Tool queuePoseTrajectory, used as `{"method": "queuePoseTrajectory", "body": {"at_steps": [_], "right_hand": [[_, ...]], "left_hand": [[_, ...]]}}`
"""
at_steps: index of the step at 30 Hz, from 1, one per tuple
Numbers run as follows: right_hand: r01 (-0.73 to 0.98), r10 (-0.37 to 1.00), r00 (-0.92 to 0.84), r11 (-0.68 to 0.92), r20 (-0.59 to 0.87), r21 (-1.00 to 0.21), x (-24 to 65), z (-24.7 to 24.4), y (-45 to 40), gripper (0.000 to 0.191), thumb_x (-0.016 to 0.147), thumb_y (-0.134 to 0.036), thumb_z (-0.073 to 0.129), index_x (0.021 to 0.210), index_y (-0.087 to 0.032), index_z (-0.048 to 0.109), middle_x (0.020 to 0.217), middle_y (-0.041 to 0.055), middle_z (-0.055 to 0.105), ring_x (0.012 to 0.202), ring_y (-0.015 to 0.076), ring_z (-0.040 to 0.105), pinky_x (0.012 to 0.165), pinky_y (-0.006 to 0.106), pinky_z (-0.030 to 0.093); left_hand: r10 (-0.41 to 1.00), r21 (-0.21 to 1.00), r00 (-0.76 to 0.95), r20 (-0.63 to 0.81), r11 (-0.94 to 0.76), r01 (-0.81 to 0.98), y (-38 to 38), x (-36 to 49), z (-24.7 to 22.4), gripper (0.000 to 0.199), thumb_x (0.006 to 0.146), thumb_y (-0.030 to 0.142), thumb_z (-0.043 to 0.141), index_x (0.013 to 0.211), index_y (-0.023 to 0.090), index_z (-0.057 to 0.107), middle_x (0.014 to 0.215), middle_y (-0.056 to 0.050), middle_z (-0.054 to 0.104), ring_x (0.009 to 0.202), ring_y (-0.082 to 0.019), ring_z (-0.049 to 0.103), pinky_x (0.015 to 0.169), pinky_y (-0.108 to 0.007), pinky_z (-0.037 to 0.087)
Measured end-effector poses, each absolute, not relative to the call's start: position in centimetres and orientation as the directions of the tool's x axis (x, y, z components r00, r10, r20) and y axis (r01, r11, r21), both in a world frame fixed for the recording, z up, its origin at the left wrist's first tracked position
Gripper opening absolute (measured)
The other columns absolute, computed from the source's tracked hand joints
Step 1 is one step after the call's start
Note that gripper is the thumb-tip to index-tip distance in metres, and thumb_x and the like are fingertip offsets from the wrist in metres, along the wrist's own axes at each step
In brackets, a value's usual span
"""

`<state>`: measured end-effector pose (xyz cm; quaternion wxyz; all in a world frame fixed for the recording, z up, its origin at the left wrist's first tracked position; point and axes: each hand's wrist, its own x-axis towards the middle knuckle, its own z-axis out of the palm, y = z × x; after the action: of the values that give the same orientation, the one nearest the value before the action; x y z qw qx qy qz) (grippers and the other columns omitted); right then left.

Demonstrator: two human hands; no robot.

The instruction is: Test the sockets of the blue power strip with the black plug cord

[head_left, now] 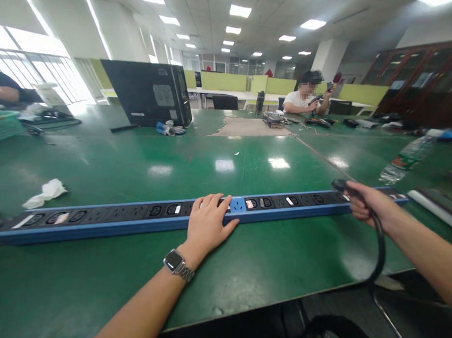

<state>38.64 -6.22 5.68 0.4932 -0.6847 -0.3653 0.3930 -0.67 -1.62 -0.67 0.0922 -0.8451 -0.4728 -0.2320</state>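
A long blue and black power strip (130, 226) lies across the green table, lined with sockets and a few small labels. Over its middle rests my left hand (210, 221), fingers spread flat, just left of a bright blue socket (237, 205). At the strip's right part, my right hand (368, 206) grips a black power plug (340, 185). The plug's cable (380, 251) runs down from that hand over the table's front edge. The plug points left and appears raised above the strip; its prongs are too small to make out.
Crumpled tissue (46, 194) lies behind the strip's left end. A plastic bottle (407, 158) lies at the right, near a dark flat object (443, 209). Farther back stand a black computer case (152, 94) and gloves (170, 128). A co-worker (308, 97) sits across the table.
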Motion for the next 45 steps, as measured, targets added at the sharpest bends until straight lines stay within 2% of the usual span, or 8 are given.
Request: {"method": "queuePoseTrajectory", "body": {"at_steps": [6, 10, 13, 18, 22, 32, 40, 45], "right_hand": [[0.411, 0.984, 0.175, -0.098, -0.026, -0.906, 26.2, 8.8, -5.9, 0.033, 0.084, -0.045, 0.061, 0.067, -0.016, 0.062, 0.041, -0.0044, 0.047, 0.033, 0.0087, 0.041, 0.035, 0.020, 0.029], [0.488, 0.954, -0.299, 0.140, -0.014, -0.862, 17.9, 8.3, -7.0, 0.029, 0.085, -0.040, 0.059, 0.072, -0.016, 0.068, 0.059, 0.0001, 0.063, 0.047, 0.0117, 0.057, 0.045, 0.021, 0.040], [0.456, 0.981, -0.116, 0.194, 0.159, -0.868, 17.1, 6.9, -7.5, 0.033, 0.088, -0.046, 0.056, 0.076, -0.018, 0.068, 0.059, -0.0003, 0.063, 0.052, 0.0129, 0.059, 0.050, 0.022, 0.043], [0.545, 0.994, 0.091, 0.004, 0.064, -0.839, 20.9, 0.0, -7.0, 0.038, 0.088, -0.048, 0.053, 0.065, -0.018, 0.060, 0.051, -0.0012, 0.056, 0.047, 0.0133, 0.054, 0.049, 0.023, 0.038], [0.667, 0.970, 0.139, 0.058, 0.200, -0.743, 22.0, -3.9, -7.0, 0.040, 0.089, -0.047, 0.051, 0.060, -0.019, 0.055, 0.049, -0.0031, 0.047, 0.049, 0.0119, 0.045, 0.052, 0.024, 0.031], [0.647, 0.971, 0.125, 0.078, 0.206, -0.759, 21.8, -3.6, -7.4, 0.039, 0.089, -0.045, 0.051, 0.061, -0.018, 0.054, 0.051, -0.0043, 0.043, 0.050, 0.0105, 0.041, 0.053, 0.024, 0.028], [0.649, 0.966, 0.117, 0.101, 0.231, -0.754, 21.7, -3.8, -7.4, 0.039, 0.089, -0.043, 0.052, 0.060, -0.018, 0.054, 0.050, -0.0043, 0.044, 0.049, 0.0103, 0.042, 0.052, 0.023, 0.027], [0.655, 0.968, 0.117, 0.093, 0.223, -0.750, 21.7, -3.8, -7.0, 0.040, 0.089, -0.045, 0.051, 0.060, -0.019, 0.054, 0.050, -0.0041, 0.044, 0.049, 0.0110, 0.043, 0.052, 0.024, 0.028]], "left_hand": [[0.702, 0.255, 0.423, 0.573, -0.644, 0.721, -2.3, 0.6, -0.3, 0.080, 0.084, 0.040, 0.066, 0.150, 0.017, 0.027, 0.143, -0.017, 0.046, 0.128, -0.031, 0.047, 0.104, -0.046, 0.041], [0.562, 0.258, 0.482, 0.672, -0.787, 0.560, -2.8, -0.4, 0.3, 0.044, 0.095, 0.026, 0.049, 0.139, 0.028, 0.046, 0.137, -0.010, 0.052, 0.123, -0.024, 0.053, 0.101, -0.040, 0.045], [0.642, 0.380, 0.198, 0.741, -0.643, 0.665, -2.2, -3.9, 0.7, 0.038, 0.095, 0.029, 0.049, 0.133, 0.023, 0.051, 0.130, -0.012, 0.055, 0.119, -0.025, 0.056, 0.100, -0.041, 0.047], [0.819, 0.622, -0.121, 0.561, -0.321, 0.714, -1.2, -9.9, 0.3, 0.051, 0.085, 0.049, 0.062, 0.125, 0.019, 0.048, 0.096, -0.006, 0.071, 0.087, -0.023, 0.068, 0.083, -0.038, 0.055], [0.816, 0.495, 0.039, 0.577, -0.387, 0.778, -1.2, -10.6, -0.4, 0.043, 0.082, 0.058, 0.062, 0.104, 0.020, 0.064, 0.096, -0.007, 0.073, 0.084, -0.023, 0.069, 0.082, -0.037, 0.055], [0.791, 0.169, 0.399, 0.464, -0.521, 0.837, -1.5, -10.2, 0.5, 0.045, 0.096, 0.044, 0.041, 0.127, 0.016, 0.057, 0.122, -0.013, 0.067, 0.111, -0.029, 0.061, 0.099, -0.045, 0.048], [0.821, 0.202, 0.378, 0.428, -0.495, 0.845, -1.3, -10.8, -0.1, 0.041, 0.094, 0.035, 0.039, 0.127, 0.019, 0.057, 0.121, -0.011, 0.067, 0.112, -0.029, 0.061, 0.099, -0.046, 0.046], [0.812, 0.389, 0.136, 0.567, -0.410, 0.825, -1.9, -10.1, 0.6, 0.039, 0.094, 0.040, 0.045, 0.129, 0.024, 0.054, 0.115, -0.007, 0.069, 0.102, -0.025, 0.066, 0.093, -0.039, 0.050]]}}
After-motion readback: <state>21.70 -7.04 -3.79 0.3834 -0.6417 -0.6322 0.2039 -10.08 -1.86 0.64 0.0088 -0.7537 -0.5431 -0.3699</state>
